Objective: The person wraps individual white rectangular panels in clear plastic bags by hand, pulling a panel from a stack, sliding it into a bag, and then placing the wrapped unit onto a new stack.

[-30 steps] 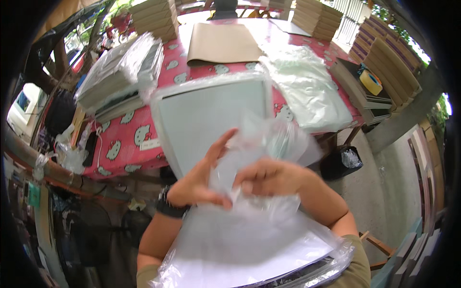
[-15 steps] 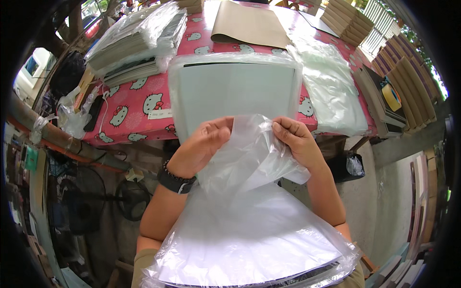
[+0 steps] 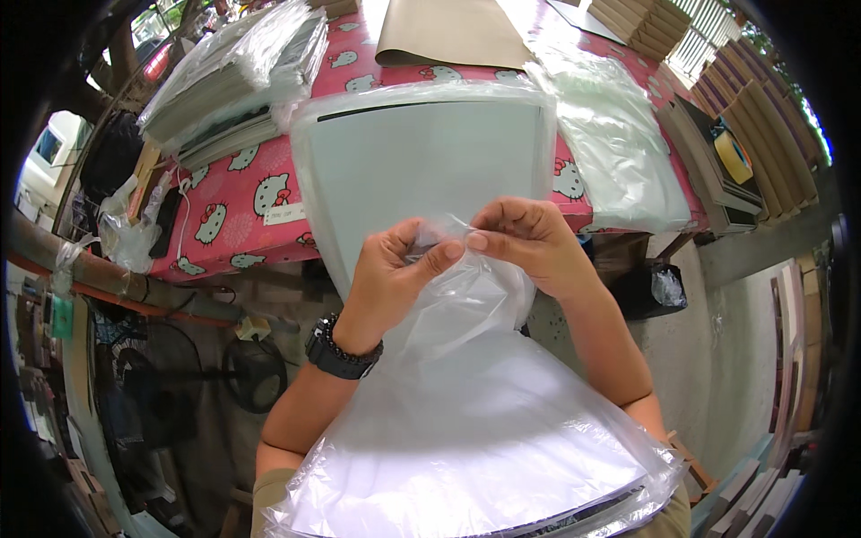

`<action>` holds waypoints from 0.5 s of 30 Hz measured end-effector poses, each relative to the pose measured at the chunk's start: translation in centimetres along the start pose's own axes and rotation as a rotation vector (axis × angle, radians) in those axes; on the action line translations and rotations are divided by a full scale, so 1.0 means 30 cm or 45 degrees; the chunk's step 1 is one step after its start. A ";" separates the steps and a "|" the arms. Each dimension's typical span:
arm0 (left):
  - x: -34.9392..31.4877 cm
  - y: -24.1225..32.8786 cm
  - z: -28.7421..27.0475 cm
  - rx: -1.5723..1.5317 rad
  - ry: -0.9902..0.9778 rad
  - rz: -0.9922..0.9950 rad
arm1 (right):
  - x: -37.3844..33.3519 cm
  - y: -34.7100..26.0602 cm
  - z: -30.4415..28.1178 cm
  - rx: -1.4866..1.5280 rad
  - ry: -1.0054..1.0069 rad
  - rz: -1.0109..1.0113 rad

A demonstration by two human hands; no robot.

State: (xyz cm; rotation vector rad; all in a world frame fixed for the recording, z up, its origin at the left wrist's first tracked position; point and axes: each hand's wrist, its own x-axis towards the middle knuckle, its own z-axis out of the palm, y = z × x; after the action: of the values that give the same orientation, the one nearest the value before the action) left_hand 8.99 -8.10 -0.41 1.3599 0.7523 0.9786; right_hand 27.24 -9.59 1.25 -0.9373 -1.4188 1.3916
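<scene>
Both my hands are in front of my chest, fingers nearly meeting on a clear plastic bag (image 3: 466, 309). My left hand (image 3: 386, 278) pinches its upper edge between thumb and fingers. Close beside it, my right hand (image 3: 538, 247) grips the same gathered edge with thumb and forefinger. The bag hangs in creases over a stack of white sheets in clear plastic (image 3: 484, 448) on my lap; I cannot tell whether the two are joined. Just beyond my hands, a pale grey flat panel in clear plastic (image 3: 421, 161) rests on the table, overhanging its near edge.
A pink patterned cloth (image 3: 238, 215) covers the table. Plastic-wrapped stacks (image 3: 224, 90) stand at left, brown paper (image 3: 448, 36) lies behind, flat plastic bags (image 3: 619, 152) lie right. Tape (image 3: 734, 160) sits by folded cardboard (image 3: 767, 143). A fan (image 3: 254, 372) stands low left.
My hands have come together along the bag's edge, the right one moving leftward. The upper part of the bag is bunched between my fingers now instead of spread. The view has shifted slightly.
</scene>
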 end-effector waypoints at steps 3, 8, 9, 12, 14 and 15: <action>-0.004 -0.018 -0.001 -0.196 0.052 0.013 | 0.006 0.018 0.014 -0.058 0.095 -0.045; 0.003 -0.030 0.002 -0.825 -0.062 -0.274 | -0.008 0.067 0.044 -0.151 0.275 -0.117; 0.004 -0.027 0.003 -0.869 -0.062 -0.325 | -0.010 0.072 0.053 -0.080 0.314 -0.113; 0.002 -0.025 0.007 -0.796 0.032 -0.358 | -0.016 0.095 0.074 0.016 0.406 -0.118; -0.003 -0.057 -0.001 -0.754 0.006 -0.272 | -0.020 0.100 0.079 0.069 0.426 -0.097; -0.006 -0.071 -0.005 -0.733 -0.008 -0.231 | -0.023 0.096 0.081 0.109 0.420 -0.073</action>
State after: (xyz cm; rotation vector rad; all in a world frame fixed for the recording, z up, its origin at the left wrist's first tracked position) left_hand 9.07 -8.08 -2.55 0.7805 0.5206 0.9494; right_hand 24.92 -10.77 -1.57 -1.0099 -1.1210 1.1828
